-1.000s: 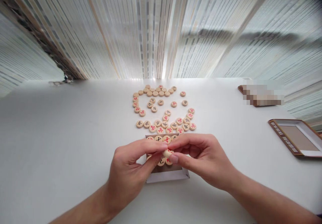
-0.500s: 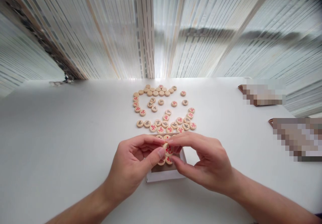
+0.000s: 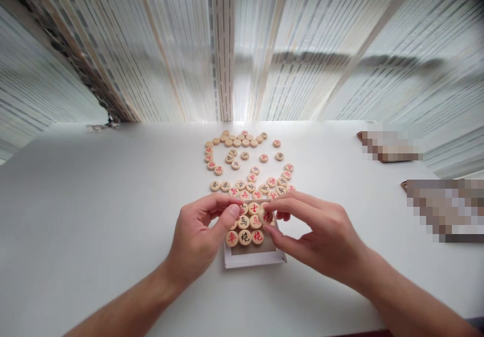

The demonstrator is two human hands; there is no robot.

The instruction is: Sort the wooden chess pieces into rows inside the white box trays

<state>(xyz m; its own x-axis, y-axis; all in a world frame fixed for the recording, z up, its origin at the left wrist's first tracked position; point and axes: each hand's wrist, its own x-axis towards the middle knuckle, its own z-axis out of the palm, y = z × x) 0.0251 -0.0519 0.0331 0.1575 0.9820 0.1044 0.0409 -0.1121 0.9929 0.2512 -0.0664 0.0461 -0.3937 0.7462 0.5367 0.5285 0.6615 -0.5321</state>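
My right hand (image 3: 321, 226) pinches a round wooden Chinese chess piece (image 3: 267, 216) with a red character, tilted on edge over the right side of a shallow white box (image 3: 255, 260). Flat in the box lie several chess pieces (image 3: 245, 237) in rows, faces up, marked in red or black. My left hand (image 3: 200, 233) hovers over the box's left side, thumb and fingertips close together with no piece showing between them. It hides some pieces in the upper left rows. Fingers of my right hand cover the box's upper right corner.
Beyond the box, many loose chess pieces (image 3: 244, 156) are spread on the white table (image 3: 113, 216), some face down in a far cluster (image 3: 237, 143). Two pixelated objects, one farther back (image 3: 391, 145) and one nearer (image 3: 446, 211), lie at the right. Striped blinds (image 3: 181, 49) rise behind the table.
Both hands were together on the red-marked piece. My right hand has carried it right, and my left hand has let go. More pieces in the box now show.
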